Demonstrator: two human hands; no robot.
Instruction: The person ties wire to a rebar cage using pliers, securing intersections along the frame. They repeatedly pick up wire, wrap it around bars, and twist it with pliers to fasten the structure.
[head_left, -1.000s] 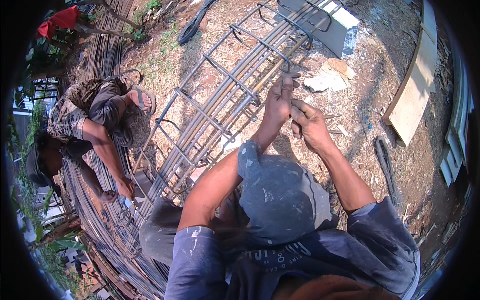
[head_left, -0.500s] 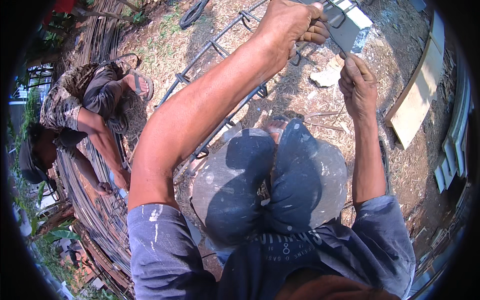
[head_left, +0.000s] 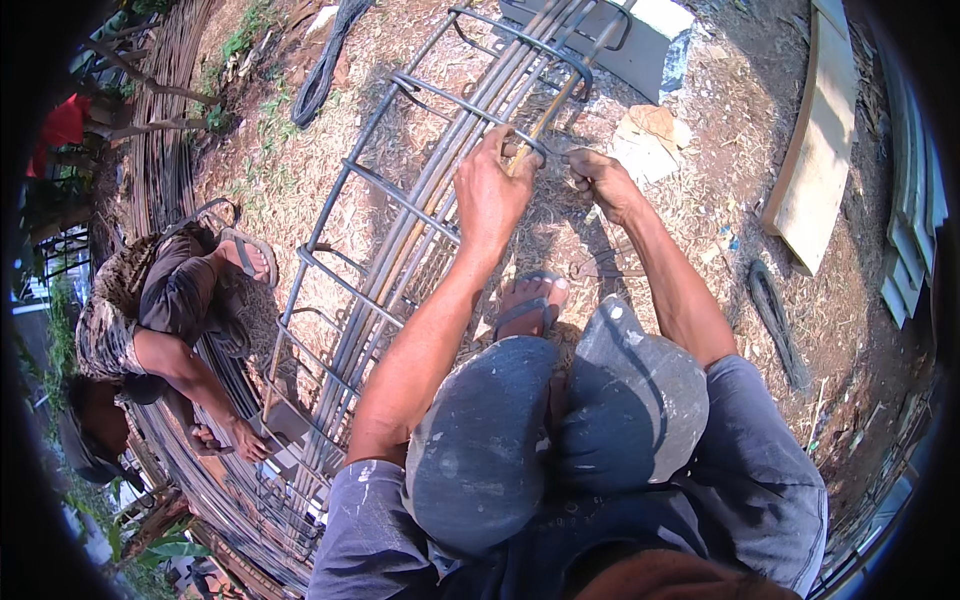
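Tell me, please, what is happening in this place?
The wearer's left hand is on a steel bar cage. The right hand is just beside it, partly curled; whether it holds anything is unclear. At the left, another person crouches, with hands near the cage's lower end in the picture.

own hands (head_left: 490, 200): 2 | co-worker (head_left: 165, 310): 1 | rebar cage (head_left: 410, 212): 1 | wire bundles (head_left: 772, 325): 2 | red cloth (head_left: 58, 130): 1
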